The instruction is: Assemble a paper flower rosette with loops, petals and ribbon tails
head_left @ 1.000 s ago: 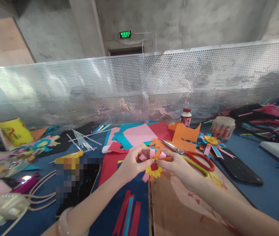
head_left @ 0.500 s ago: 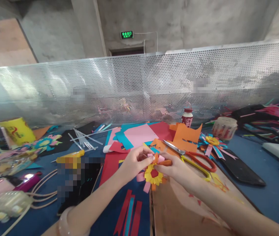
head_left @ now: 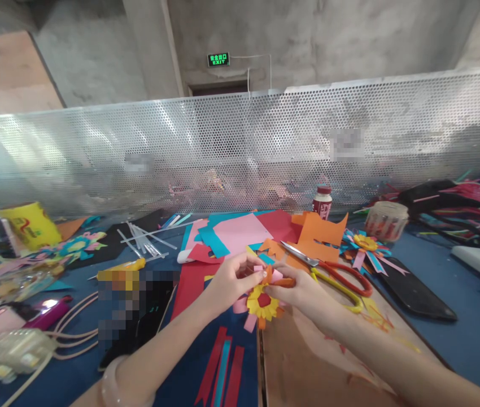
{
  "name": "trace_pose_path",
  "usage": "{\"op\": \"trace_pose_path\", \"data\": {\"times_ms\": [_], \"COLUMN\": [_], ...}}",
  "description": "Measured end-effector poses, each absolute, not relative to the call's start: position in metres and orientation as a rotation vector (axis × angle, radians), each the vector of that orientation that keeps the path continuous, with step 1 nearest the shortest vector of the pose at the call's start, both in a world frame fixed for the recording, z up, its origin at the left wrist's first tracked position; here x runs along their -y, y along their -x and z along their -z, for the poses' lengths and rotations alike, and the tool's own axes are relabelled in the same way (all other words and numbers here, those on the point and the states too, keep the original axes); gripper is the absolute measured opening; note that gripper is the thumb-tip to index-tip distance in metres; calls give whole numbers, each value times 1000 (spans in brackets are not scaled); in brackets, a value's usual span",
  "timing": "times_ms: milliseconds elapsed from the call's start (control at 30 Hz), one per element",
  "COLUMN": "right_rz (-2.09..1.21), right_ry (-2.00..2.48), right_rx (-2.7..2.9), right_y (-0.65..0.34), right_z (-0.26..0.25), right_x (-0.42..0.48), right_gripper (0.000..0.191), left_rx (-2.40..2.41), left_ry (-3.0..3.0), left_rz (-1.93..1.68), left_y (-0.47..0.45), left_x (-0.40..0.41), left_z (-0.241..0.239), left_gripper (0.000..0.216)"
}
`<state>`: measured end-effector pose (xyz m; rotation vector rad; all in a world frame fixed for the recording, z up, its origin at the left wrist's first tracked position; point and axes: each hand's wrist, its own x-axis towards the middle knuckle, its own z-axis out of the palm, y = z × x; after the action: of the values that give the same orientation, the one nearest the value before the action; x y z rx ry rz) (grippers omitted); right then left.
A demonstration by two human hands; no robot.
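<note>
Both my hands pinch paper flower [head_left: 264, 299]: left hand [head_left: 228, 281] on pink loops, right hand [head_left: 301, 289] on orange petal, seemingly. Flower hangs just below fingertips, between hands; scissors [head_left: 328, 269] right of grip.

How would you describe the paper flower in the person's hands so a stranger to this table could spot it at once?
Below the perforated metal screen lies a blue table strewn with coloured paper. At its front middle, the left hand and right hand pinch the paper flower. Unlike the blue-ribboned flower by the scissors, it has yellow petals, a red centre and pink loops.
</note>
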<state>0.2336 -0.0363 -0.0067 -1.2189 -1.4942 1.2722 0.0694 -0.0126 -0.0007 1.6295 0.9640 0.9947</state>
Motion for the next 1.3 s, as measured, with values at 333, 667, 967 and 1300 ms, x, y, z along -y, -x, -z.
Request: {"op": "trace_pose_path", "data": {"times_ms": [333, 667, 967, 1300], "right_rz": [-1437, -1465, -1431, -1452], "right_ry": [1183, 1124, 1124, 1145], "right_rx": [1416, 1407, 1430, 1442], "right_y": [-232, -232, -231, -232], "right_z": [6, 7, 5, 6], "right_x": [39, 41, 40, 42], "right_gripper": [32, 27, 22, 30], "left_rx": [-920, -949, -955, -918], "left_ry": [-1652, -1710, -1718, -1733], "left_rz": [-980, -958, -965, -951], "left_y": [-70, -70, -70, -68], "left_x": [14, 15, 14, 13], "left_z": [1, 1, 1, 3], "left_gripper": [19, 11, 9, 8]}}
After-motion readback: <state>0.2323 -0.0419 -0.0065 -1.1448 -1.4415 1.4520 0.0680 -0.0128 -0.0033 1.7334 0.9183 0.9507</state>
